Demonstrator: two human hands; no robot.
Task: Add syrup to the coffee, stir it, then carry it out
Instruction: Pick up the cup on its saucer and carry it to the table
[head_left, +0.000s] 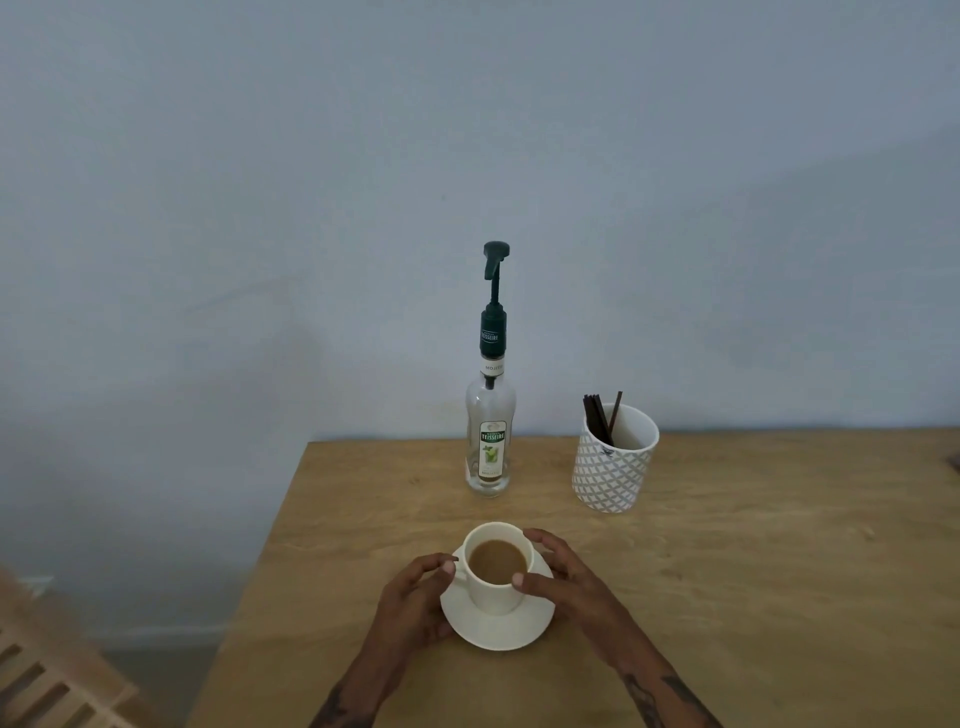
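A cream coffee cup (493, 597) full of milky coffee (496, 561) stands on a matching saucer (498, 631) at the near middle of the wooden table (753, 571). My left hand (415, 597) rests at the saucer's left edge, fingers curled up to the cup's left side. My right hand (566, 577) wraps the cup's right side, thumb on the near rim. Straight behind the cup stands a clear syrup bottle (491, 447) with a tall dark green pump (496, 254); its spout faces me. Dark stirrers (600, 418) stick out of a patterned white pot (613, 467) at the back right.
The table's left edge runs close to my left arm, and the floor drops away beyond it. A slatted wooden piece (47, 680) sits low at the far left. A plain wall rises right behind the bottle and pot.
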